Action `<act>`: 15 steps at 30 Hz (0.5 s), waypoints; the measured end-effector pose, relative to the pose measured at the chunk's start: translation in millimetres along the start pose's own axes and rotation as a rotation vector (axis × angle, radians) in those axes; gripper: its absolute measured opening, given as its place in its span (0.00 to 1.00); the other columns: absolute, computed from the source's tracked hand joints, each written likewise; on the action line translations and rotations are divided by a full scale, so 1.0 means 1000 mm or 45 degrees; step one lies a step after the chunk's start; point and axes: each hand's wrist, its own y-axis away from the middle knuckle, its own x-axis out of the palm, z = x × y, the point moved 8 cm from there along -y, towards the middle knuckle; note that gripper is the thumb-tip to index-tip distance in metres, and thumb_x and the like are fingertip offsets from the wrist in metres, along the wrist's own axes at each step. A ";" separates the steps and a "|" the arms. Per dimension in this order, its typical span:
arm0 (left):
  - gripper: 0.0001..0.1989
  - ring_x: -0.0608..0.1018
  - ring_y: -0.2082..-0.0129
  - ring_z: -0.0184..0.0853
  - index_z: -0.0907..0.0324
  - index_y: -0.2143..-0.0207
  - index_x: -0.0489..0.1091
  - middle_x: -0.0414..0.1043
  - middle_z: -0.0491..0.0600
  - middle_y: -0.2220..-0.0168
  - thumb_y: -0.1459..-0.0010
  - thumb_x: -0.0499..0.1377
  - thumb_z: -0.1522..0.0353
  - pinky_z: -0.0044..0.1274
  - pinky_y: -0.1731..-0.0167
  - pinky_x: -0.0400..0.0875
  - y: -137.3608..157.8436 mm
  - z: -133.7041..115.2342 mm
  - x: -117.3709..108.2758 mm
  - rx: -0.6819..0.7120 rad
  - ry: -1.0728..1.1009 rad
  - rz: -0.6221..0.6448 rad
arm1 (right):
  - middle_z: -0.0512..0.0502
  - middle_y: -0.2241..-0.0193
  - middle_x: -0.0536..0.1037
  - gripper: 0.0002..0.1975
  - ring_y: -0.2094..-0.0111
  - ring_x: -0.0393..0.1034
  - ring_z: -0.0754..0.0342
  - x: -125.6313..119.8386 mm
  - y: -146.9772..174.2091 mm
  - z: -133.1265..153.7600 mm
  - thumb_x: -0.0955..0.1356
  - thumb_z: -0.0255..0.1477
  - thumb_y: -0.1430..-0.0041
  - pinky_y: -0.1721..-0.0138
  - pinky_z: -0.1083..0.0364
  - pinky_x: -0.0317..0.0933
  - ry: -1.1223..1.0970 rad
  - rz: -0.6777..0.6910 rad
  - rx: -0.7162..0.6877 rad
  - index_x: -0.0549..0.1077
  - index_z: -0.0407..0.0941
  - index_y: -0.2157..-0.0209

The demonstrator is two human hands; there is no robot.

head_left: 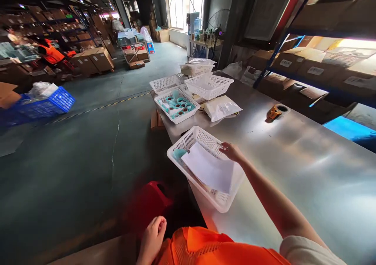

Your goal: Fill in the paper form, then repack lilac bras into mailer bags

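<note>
My right hand (232, 153) reaches across to the right-hand rim of a white plastic basket (194, 134), its fingers closed over the edge. In that basket lie white sheets of paper (210, 170), with a small metal clip (188, 150) at their upper left corner. Something pale teal and see-through (178, 154) shows beside the paper; what is under the sheets is mostly hidden. Low in front of my body, my left hand (154, 232) is curled closed, away from the basket, with no object visible in it.
A metal table (293, 155) bears a tape dispenser (276, 112), a basket of teal rolls (178, 121), more white baskets (208, 85) and a plastic-wrapped packet (222, 107). A red stool (154, 196) stands at lower left. Shelves of boxes (314, 71) line the right.
</note>
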 end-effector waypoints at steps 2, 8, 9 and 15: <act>0.15 0.78 0.63 0.34 0.55 0.64 0.71 0.76 0.49 0.62 0.36 0.45 0.63 0.23 0.61 0.69 0.009 0.013 0.004 -0.101 -0.036 0.014 | 0.41 0.66 0.79 0.06 0.67 0.72 0.49 0.016 -0.007 -0.008 0.69 0.28 0.48 0.56 0.50 0.66 0.069 0.018 -0.035 0.78 0.44 0.68; 0.14 0.79 0.61 0.33 0.55 0.67 0.72 0.78 0.48 0.63 0.37 0.47 0.69 0.20 0.61 0.69 0.034 0.050 0.012 -0.284 -0.190 0.137 | 0.35 0.50 0.73 0.17 0.49 0.67 0.42 0.018 -0.004 -0.025 0.65 0.31 0.42 0.43 0.43 0.57 0.181 -0.105 -0.033 0.74 0.43 0.52; 0.13 0.80 0.61 0.33 0.55 0.66 0.72 0.78 0.48 0.62 0.36 0.47 0.69 0.20 0.61 0.69 0.033 0.052 0.012 -0.293 -0.221 0.155 | 0.34 0.48 0.71 0.19 0.46 0.64 0.40 0.012 0.004 -0.030 0.64 0.32 0.41 0.42 0.39 0.54 0.196 -0.169 0.002 0.72 0.43 0.50; 0.13 0.78 0.60 0.32 0.55 0.63 0.71 0.77 0.48 0.60 0.35 0.46 0.70 0.21 0.61 0.68 -0.001 0.032 0.005 -0.257 -0.368 0.181 | 0.21 0.40 0.57 0.43 0.35 0.44 0.31 -0.020 0.086 -0.115 0.68 0.39 0.54 0.37 0.34 0.44 -0.026 -0.538 0.588 0.57 0.30 0.39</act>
